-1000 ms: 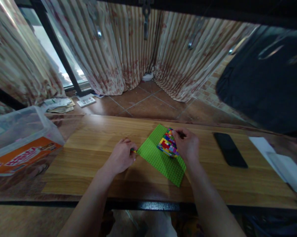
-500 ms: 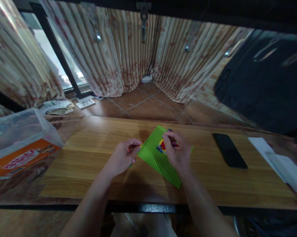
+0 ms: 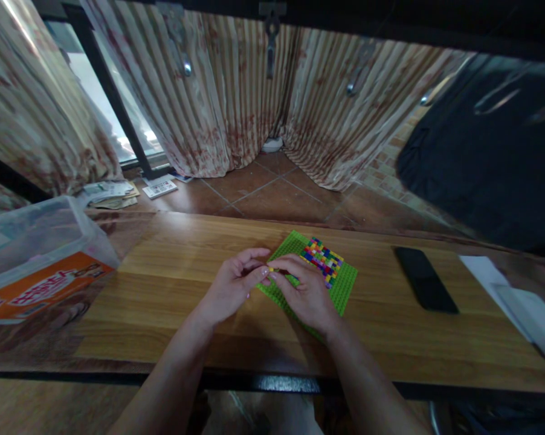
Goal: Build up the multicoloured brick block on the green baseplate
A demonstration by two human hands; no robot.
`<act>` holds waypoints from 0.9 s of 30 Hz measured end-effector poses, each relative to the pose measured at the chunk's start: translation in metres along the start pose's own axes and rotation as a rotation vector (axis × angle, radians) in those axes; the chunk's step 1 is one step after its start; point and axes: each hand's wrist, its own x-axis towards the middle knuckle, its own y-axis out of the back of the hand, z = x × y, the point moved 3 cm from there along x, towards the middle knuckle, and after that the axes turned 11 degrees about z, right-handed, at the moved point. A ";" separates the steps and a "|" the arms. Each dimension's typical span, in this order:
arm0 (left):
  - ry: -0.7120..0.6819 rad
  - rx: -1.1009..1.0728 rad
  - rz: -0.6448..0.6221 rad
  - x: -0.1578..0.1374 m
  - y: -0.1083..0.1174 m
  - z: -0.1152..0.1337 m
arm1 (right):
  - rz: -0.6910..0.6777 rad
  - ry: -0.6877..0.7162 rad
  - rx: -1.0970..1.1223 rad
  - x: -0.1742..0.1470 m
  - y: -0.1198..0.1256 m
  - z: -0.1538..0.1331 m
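A green studded baseplate [image 3: 344, 294] lies turned at an angle on the wooden table, with many coloured toy bricks [image 3: 323, 260] packed together on its far part. My left hand [image 3: 231, 284] is closed beside the plate's left corner, with a bit of pink brick showing below its fingers. Over the plate's left side, my right hand [image 3: 305, 290] pinches a small yellow brick [image 3: 271, 269], its fingertips meeting those of my left hand. What else lies inside the left hand is hidden by its fingers. The right hand covers the plate's near left part.
On the left stands a clear plastic box [image 3: 50, 235] with an orange label. A black phone [image 3: 425, 280] lies to the right, with white papers [image 3: 517, 302] beyond it. Striped curtains [image 3: 236, 103] hang behind the table [image 3: 164, 290]; papers [image 3: 112, 194] rest on the floor.
My right hand has moved left, from over the coloured bricks to the fingertips of my left hand. The brick pattern it covered is now in sight.
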 end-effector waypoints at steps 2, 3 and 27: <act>0.015 0.017 0.019 0.000 0.001 0.001 | 0.056 -0.017 -0.004 0.001 0.004 0.001; 0.023 0.024 0.029 0.000 0.001 0.001 | 0.097 -0.023 -0.007 0.001 0.006 0.001; 0.036 0.155 0.072 0.003 0.010 -0.005 | 0.558 -0.256 -0.322 0.009 0.077 0.057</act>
